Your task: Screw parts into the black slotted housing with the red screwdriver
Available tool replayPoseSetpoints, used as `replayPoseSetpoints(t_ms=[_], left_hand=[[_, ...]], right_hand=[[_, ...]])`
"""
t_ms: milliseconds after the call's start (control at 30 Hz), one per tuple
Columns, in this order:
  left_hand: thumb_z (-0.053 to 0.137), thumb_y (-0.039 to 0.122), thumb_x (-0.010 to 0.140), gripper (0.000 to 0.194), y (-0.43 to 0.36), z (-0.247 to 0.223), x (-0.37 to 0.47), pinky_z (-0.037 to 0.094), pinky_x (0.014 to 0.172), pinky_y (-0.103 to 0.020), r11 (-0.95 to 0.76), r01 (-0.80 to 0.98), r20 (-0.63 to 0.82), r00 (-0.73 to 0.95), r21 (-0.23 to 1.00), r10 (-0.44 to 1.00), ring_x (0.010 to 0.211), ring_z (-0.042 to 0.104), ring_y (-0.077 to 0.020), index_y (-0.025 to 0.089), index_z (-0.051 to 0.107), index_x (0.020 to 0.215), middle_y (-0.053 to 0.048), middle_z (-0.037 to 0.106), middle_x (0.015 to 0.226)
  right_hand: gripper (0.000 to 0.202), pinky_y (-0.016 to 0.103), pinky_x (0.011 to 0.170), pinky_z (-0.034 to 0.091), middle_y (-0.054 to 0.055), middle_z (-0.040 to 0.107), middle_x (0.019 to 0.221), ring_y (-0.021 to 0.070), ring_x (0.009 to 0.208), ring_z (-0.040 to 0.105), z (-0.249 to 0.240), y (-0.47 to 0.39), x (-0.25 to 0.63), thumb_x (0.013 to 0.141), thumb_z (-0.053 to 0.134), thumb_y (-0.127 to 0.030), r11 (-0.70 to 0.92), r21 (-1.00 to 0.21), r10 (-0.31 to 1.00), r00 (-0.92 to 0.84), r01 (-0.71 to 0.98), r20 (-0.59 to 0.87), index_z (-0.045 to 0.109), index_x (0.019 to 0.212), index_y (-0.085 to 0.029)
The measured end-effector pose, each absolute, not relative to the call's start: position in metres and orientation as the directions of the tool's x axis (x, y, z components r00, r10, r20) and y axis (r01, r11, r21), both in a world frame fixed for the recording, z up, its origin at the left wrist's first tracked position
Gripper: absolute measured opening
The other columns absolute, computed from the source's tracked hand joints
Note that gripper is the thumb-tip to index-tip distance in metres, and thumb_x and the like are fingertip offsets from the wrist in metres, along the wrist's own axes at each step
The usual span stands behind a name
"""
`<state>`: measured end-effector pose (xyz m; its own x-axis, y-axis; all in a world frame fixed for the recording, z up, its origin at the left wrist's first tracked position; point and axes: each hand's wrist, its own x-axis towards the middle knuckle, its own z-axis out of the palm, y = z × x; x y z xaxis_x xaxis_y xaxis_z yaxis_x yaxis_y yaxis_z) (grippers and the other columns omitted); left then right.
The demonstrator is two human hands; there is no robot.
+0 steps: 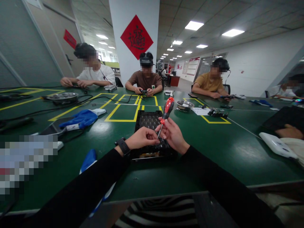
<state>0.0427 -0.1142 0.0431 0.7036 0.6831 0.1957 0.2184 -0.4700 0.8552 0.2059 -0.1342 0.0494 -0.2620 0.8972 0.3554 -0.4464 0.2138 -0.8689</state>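
My right hand (174,135) is closed around a red and black screwdriver (168,109), its handle up and its shaft slanting down to the left. The shaft's lower end meets the fingertips of my left hand (142,138), which are pinched together; whether they grip the tip or something small there, I cannot make out. Beneath both hands lies an open black casing (148,118) with rows of small raised parts inside. My hands and wrists cover much of its middle. Near its front edge a brownish strip (149,155) shows.
Blue cloth items (82,118) and cables lie to the left on the green table (209,142). Metal bowls (184,105) stand farther back, with black parts (217,114) beside a paper at right. A white device (276,145) sits near the right edge. Several people work across the table.
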Motion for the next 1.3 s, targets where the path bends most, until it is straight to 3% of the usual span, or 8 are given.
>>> replayPoseSetpoints(t_ms=[200,367,467,833,1000,1200,1300], left_hand=[[0.061,0.037,0.071,0.031,-0.1162,0.0458,0.0424,0.041,0.057,-0.02,-0.5,0.225,0.182,0.745,0.836,0.641,0.061,0.054,-0.0101,0.007,0.066,0.078,-0.006,0.064,0.069],[0.06,0.035,0.073,0.029,-0.1157,0.0457,0.0422,0.043,0.062,-0.021,-0.502,0.194,0.207,0.744,0.843,0.635,0.066,0.056,-0.0109,0.008,0.066,0.078,-0.007,0.066,0.075],[0.059,0.034,0.074,0.028,-0.1151,0.0454,0.0423,0.043,0.064,-0.021,-0.501,0.173,0.22,0.745,0.848,0.63,0.067,0.057,-0.011,0.008,0.066,0.079,-0.007,0.066,0.076],[0.07,0.034,0.062,0.03,-0.1171,0.047,0.044,0.041,0.052,-0.019,-0.434,0.214,0.163,0.715,0.875,0.68,0.053,0.052,-0.0078,0.008,0.064,0.074,-0.002,0.061,0.059],[0.069,0.036,0.062,0.03,-0.1171,0.0469,0.0438,0.039,0.051,-0.018,-0.467,0.219,0.198,0.697,0.857,0.689,0.052,0.05,-0.0067,0.008,0.065,0.072,-0.001,0.06,0.059],[0.065,0.035,0.067,0.028,-0.1164,0.0474,0.0425,0.038,0.051,-0.018,-0.534,0.256,0.242,0.681,0.806,0.691,0.054,0.049,-0.008,0.009,0.068,0.075,-0.002,0.06,0.06],[0.065,0.035,0.067,0.029,-0.1168,0.048,0.0422,0.038,0.051,-0.018,-0.543,0.262,0.252,0.674,0.797,0.695,0.056,0.049,-0.0089,0.008,0.068,0.076,-0.002,0.061,0.061]], right_hand=[[0.028,0.014,0.032,0.023,-0.005,0.062,0.063,0.0029,0.031,0.036,0.0449,-0.1341,0.2055,0.079,0.056,-0.035,0.308,-0.881,0.885,-0.232,-0.359,0.404,0.039,0.097,-0.022],[0.024,0.016,0.037,0.028,0.0,0.061,0.067,0.0033,0.037,0.039,0.0481,-0.1347,0.2071,0.086,0.041,-0.034,0.258,-0.855,0.883,-0.249,-0.45,0.398,0.047,0.102,-0.017],[0.026,0.016,0.039,0.032,0.001,0.061,0.071,0.0037,0.04,0.041,0.0497,-0.1356,0.2066,0.085,0.042,-0.032,0.234,-0.856,0.887,-0.26,-0.462,0.382,0.047,0.107,-0.018],[0.028,0.014,0.034,0.026,-0.006,0.059,0.062,0.0029,0.034,0.037,0.0466,-0.1342,0.2047,0.079,0.056,-0.034,0.35,-0.865,0.872,-0.213,-0.36,0.441,0.035,0.095,-0.024],[0.024,0.015,0.037,0.027,-0.005,0.058,0.064,0.0032,0.037,0.037,0.0474,-0.1351,0.2049,0.08,0.055,-0.033,0.339,-0.864,0.873,-0.216,-0.373,0.436,0.039,0.096,-0.023],[0.025,0.019,0.043,0.032,0.0,0.055,0.067,0.0053,0.044,0.041,0.0499,-0.1348,0.2067,0.087,0.037,-0.035,0.226,-0.845,0.883,-0.265,-0.485,0.389,0.05,0.099,-0.017],[0.021,0.019,0.043,0.033,-0.001,0.056,0.068,0.0055,0.044,0.042,0.0492,-0.1341,0.2067,0.086,0.041,-0.034,0.231,-0.85,0.893,-0.244,-0.473,0.379,0.049,0.098,-0.018]])
